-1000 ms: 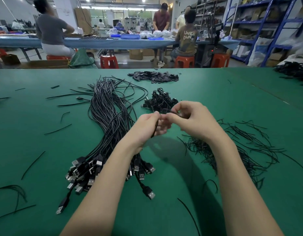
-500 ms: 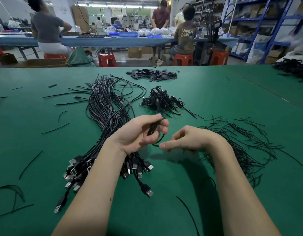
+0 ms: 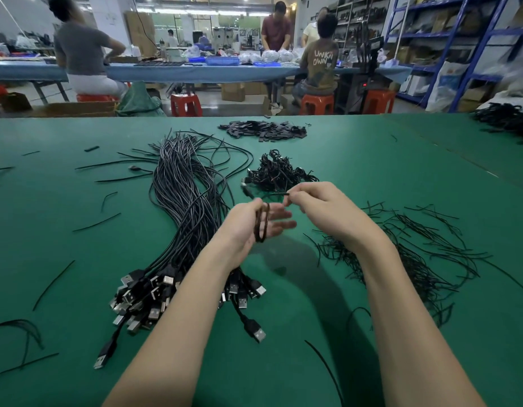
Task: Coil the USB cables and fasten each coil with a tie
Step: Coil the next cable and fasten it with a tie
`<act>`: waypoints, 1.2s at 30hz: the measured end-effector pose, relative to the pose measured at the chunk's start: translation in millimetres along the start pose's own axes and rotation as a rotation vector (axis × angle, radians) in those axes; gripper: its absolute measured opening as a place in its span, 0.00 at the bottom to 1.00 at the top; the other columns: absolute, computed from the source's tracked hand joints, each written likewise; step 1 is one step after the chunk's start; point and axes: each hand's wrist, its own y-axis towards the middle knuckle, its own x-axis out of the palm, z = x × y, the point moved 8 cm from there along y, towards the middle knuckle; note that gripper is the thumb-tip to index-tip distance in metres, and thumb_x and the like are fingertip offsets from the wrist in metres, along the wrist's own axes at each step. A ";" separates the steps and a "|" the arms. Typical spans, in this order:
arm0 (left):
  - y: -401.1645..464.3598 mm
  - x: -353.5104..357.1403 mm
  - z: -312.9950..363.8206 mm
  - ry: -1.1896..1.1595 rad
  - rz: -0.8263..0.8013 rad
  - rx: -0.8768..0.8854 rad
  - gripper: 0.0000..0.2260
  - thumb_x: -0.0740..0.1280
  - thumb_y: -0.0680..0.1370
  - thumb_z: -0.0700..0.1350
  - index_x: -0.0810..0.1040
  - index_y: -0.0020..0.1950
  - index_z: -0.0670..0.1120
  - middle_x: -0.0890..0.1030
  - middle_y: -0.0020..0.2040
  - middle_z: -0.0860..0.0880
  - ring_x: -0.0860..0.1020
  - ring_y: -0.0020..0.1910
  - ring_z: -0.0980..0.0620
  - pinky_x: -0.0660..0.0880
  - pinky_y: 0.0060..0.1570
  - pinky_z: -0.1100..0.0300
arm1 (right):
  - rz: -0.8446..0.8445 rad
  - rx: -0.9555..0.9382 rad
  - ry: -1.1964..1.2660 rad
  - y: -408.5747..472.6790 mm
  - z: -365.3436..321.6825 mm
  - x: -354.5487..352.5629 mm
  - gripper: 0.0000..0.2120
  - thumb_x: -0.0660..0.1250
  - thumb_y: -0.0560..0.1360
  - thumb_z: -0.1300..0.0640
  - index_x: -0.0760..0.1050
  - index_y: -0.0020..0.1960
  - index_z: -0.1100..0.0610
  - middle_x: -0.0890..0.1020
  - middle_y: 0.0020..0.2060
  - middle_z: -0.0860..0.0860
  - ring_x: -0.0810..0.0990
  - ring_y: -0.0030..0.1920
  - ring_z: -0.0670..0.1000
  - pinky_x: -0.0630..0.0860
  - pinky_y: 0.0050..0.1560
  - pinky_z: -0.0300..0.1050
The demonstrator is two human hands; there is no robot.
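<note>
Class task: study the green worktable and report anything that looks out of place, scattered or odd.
Loose black ties lie strewn singly over the left of the green table, apart from the main tie heap on the right. One USB plug also trails out of the cable bundle. Nothing looks damaged or spilled.

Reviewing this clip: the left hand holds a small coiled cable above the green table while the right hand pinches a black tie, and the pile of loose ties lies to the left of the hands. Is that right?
Not quite. The head view shows the pile of loose ties to the right of the hands, under the right forearm; the uncoiled USB cables lie on the left. The rest holds: left hand holds the coiled cable, right hand pinches a tie.
</note>
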 end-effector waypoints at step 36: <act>-25.8 19.1 25.8 -0.170 -0.380 0.130 0.17 0.54 0.86 0.50 0.68 0.39 0.48 0.63 0.31 0.53 0.71 0.30 0.52 0.74 0.38 0.60 | -0.348 0.192 0.850 -9.8 21.9 46.4 0.13 0.67 0.81 0.58 0.79 0.62 0.63 0.85 0.44 0.53 0.84 0.45 0.51 0.82 0.46 0.43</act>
